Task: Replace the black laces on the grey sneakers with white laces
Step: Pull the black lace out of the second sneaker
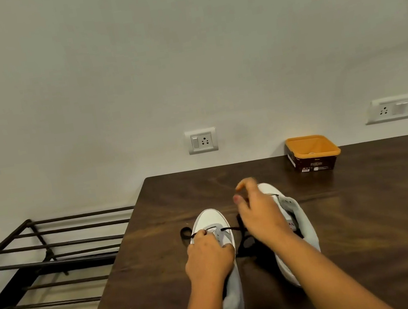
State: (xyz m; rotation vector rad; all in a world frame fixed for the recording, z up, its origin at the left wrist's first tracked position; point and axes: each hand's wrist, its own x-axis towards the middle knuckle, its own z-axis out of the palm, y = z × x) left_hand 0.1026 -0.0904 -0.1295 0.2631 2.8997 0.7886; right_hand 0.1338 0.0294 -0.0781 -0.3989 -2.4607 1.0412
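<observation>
Step in hand: unlacing; the black lace (228,228) is being drawn out of the left sneaker (209,218), and by my reading only the row nearest the toe is threaded
Left sneaker: stands on the table (364,209), toe pointing far, heel near; one black strand crosses its front eyelets, with a small loop lying off its left side
Right sneaker (293,209): just beside the first, to the right, toe far; mostly hidden by the forearm; its tongue area looks bare of lace, though I cannot be sure
Loose lace: a dark tangle (245,244) lies on the table between the two sneakers
Left hand (209,259): rests on top of the left sneaker; its fingertips are curled and pinch the black lace at the left eyelet
Right hand (259,214): raised over the gap between the sneakers, blurred; thumb and forefinger are drawn together; I cannot tell whether they hold a lace end
White laces: not seen anywhere; the orange-rimmed tub (313,164) at the far right may hold them, but its contents are too small to tell
Next move calls for: a steady hold on the sneaker while the last strand is pulled clear of both eyelets; then the black lace set aside and a white one fetched
Elsewhere: a metal rack (54,260) stands left of the table
</observation>
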